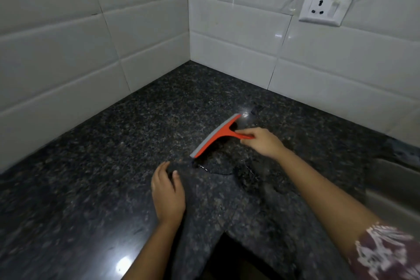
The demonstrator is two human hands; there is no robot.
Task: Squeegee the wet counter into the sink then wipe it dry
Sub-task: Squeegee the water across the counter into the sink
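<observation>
On the dark speckled granite counter [91, 166], walled by white tiles [56, 41] with a socket [323, 7], the right hand [261, 142] pinches the orange squeegee [218, 135] by its handle, just beyond the flat, spread left hand [168, 195], puddles [227, 169] between them and the sink [395, 191] at right.

So the count: one squeegee [218, 135], two hands, left [168, 193] and right [261, 142], one counter [91, 188], one socket [323, 8] far right, one sink [395, 188] near right.

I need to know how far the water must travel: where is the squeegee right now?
In the head view, the squeegee is mid-counter, its handle held by the right hand, just beyond the left hand; the sink is at right.
</observation>
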